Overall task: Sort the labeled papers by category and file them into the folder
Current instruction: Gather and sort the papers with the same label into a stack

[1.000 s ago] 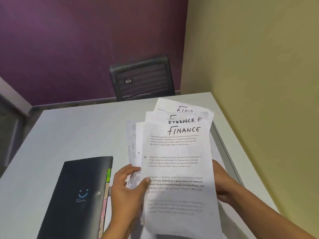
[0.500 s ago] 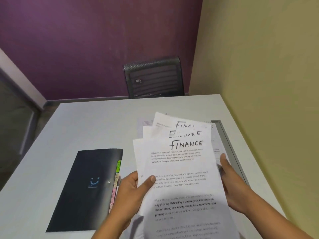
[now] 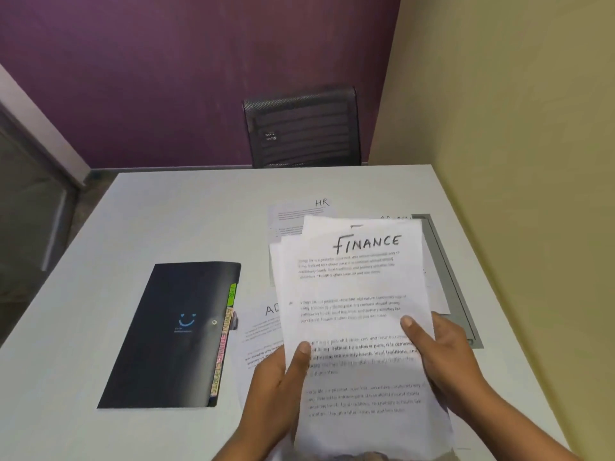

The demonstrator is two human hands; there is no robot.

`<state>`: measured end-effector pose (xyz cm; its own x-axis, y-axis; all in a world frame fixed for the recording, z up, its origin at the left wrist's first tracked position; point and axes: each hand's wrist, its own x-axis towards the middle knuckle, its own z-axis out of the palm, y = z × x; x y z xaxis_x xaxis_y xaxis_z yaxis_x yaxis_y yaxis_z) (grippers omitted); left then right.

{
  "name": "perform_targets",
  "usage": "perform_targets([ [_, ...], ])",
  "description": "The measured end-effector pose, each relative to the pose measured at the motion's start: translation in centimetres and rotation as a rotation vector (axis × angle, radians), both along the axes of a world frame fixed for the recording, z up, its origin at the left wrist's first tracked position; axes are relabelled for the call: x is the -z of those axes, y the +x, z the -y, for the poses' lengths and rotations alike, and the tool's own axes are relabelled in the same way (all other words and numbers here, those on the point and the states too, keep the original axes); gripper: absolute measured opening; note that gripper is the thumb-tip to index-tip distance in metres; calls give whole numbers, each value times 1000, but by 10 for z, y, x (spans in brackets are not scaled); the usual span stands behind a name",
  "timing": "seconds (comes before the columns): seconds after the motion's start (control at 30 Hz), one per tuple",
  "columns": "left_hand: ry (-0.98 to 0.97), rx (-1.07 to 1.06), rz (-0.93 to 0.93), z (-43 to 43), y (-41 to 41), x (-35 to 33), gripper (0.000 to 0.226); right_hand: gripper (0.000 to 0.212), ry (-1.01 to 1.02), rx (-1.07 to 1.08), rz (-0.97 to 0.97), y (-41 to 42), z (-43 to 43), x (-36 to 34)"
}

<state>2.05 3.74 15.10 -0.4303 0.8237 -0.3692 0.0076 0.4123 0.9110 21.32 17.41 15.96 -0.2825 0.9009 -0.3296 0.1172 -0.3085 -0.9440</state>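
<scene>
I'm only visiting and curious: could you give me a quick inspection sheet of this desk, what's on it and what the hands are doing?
Surface: pale table.
Job's things: FINANCE stack, held over the table; closed black folder with coloured tabs, at left; HR sheet and AD sheet lying flat.
Clutter: grey strip along the table's right edge, partly under papers.
Hands: left hand and right hand each grip the FINANCE stack, thumbs on top.
Cables: nothing seen.
Surroundings: black mesh chair beyond the table; purple wall; yellowish wall at right.
</scene>
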Motion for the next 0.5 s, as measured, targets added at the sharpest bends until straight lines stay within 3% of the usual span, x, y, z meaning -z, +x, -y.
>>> perform_targets([
  [0.07,34,52,-28,-3,-3,-2,33,14,53,-8,5,-1,-4,-4],
  [0.17,72,53,-46,-10,-11,-1,16,16,100,-128,110,-1,-9,-3],
  [0.23,106,9,-60,-16,-16,1,27,19,120,-167,179,1,-12,0],
  [0.33,174,-117,-29,-26,-22,1,32,13,132,-133,166,1,-15,4],
  [0.5,284,-158,-43,-41,-17,-3,30,25,189,-103,112,-4,-12,6],
])
